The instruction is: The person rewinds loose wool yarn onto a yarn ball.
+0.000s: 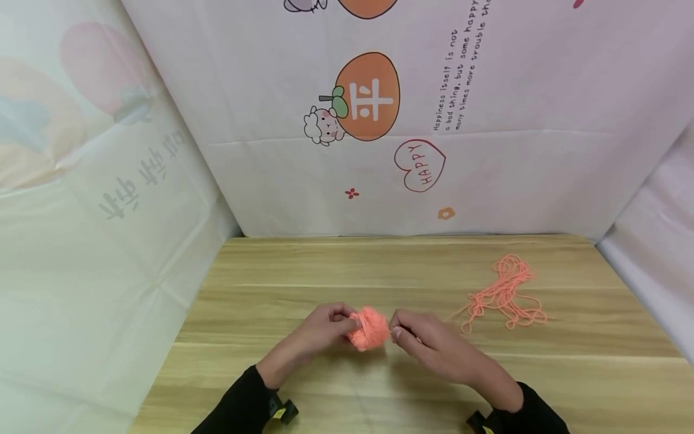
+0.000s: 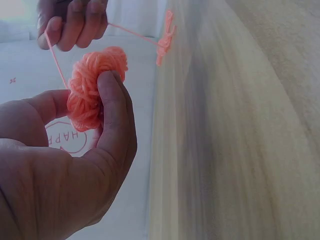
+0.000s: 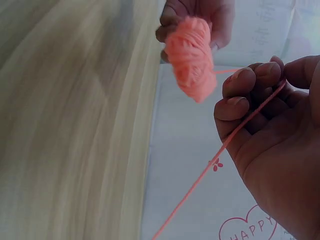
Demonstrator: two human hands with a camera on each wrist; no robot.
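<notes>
My left hand [image 1: 323, 330] holds a small coral-orange ball of yarn [image 1: 371, 329] between thumb and fingers, above the wooden table. In the left wrist view the ball [image 2: 90, 92] shows wound strands, with fingertips on both sides of it. Just to the right, my right hand [image 1: 428, 343] pinches the yarn strand, its fingers curled. From the ball the strand [image 3: 200, 180] runs through the right hand's fingers and across its palm. It leads on toward a loose, tangled heap of the same yarn [image 1: 506, 295] lying on the table at the right.
The wood-grain table [image 1: 282, 271] spreads under both hands. A white printed cloth [image 1: 260, 181] hangs behind its far edge, and more pale cloth [image 1: 108, 289] hangs along the left side. Dark sleeves with wrist-worn devices [image 1: 283, 411] cover both forearms.
</notes>
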